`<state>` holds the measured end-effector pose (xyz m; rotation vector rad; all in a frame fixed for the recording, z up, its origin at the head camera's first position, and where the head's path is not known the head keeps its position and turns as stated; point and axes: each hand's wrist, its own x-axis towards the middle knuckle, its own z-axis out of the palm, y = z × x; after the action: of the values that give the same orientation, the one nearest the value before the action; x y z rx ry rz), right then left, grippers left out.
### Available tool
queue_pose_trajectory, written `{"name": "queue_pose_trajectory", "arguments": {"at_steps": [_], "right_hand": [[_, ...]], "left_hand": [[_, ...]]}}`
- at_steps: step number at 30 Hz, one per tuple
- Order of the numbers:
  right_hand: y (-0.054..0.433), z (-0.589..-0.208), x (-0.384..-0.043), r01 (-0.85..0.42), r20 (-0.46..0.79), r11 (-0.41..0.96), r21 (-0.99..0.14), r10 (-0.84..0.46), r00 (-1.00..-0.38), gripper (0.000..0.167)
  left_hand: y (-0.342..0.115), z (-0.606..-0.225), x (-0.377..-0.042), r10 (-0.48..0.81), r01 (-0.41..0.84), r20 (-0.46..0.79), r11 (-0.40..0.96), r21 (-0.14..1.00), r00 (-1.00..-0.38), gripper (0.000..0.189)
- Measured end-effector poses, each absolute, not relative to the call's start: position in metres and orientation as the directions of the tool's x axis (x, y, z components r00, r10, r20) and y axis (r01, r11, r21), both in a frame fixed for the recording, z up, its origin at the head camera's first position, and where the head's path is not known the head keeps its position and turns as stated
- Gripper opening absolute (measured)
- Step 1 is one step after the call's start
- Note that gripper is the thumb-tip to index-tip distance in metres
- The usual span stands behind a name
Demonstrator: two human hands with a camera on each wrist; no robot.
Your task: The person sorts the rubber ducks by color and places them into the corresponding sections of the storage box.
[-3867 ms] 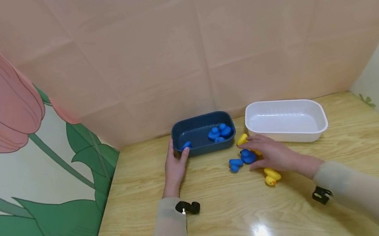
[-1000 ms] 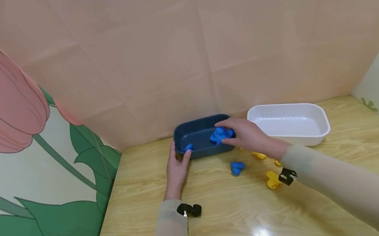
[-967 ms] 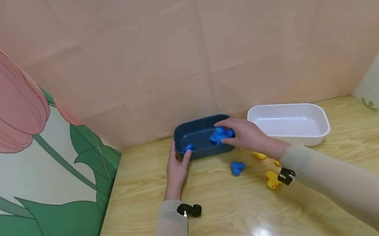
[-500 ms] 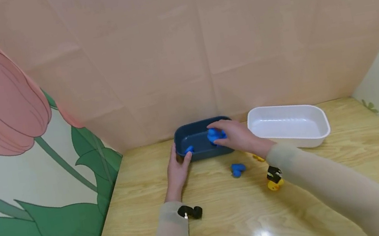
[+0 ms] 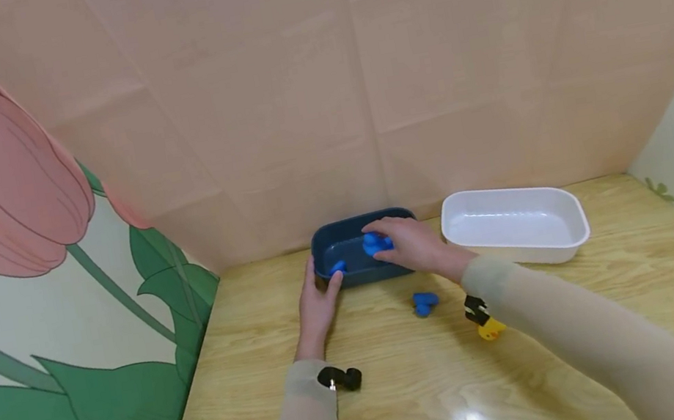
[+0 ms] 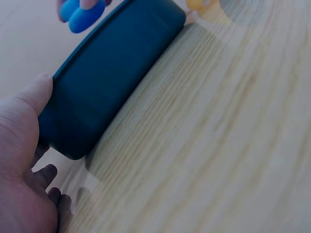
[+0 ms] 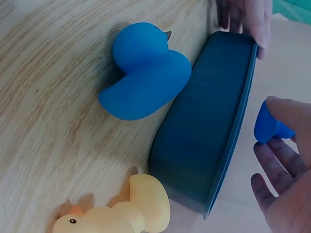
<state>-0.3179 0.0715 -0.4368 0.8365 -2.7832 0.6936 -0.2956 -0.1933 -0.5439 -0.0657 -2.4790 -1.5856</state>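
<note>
My right hand [image 5: 410,241] pinches a blue rubber duck [image 7: 265,124] between thumb and fingers over the dark blue tub [image 5: 381,273]. In the right wrist view the duck is above the tub's rim. At the tub's left end my left hand [image 5: 316,310] grips the wall, its thumb on the front rim. Inside the tub, near that thumb, sits another blue duck [image 5: 338,267]. One more blue duck [image 5: 424,302] lies on its side on the table in front of the tub. Whatever lies under my right hand in the tub is hidden.
A white tub [image 5: 561,253] stands to the right of the dark one. Partly beneath my right forearm is a yellow duck [image 5: 490,331]. The right wrist view has a yellow duck [image 7: 112,219] near the tub's corner. A cloth-covered wall [image 5: 272,139] rises behind.
My right hand has gone from the ducks on the table to above the dark blue tub with a blue duck, then slid slightly left. The left hand keeps its hold on the tub.
</note>
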Motion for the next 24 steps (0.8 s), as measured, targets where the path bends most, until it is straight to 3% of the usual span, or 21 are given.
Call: {"name": "queue_pose_trajectory", "arguments": {"at_steps": [24], "right_hand": [[0.0762,-0.4357,-0.3208,-0.523,0.256,0.707,-0.476,-0.458,-0.852,0.063]], "left_hand": [[-0.1943,-0.5439,-0.2969,-0.067,0.148,0.197,0.436,0.888,-0.978,0.087]]}}
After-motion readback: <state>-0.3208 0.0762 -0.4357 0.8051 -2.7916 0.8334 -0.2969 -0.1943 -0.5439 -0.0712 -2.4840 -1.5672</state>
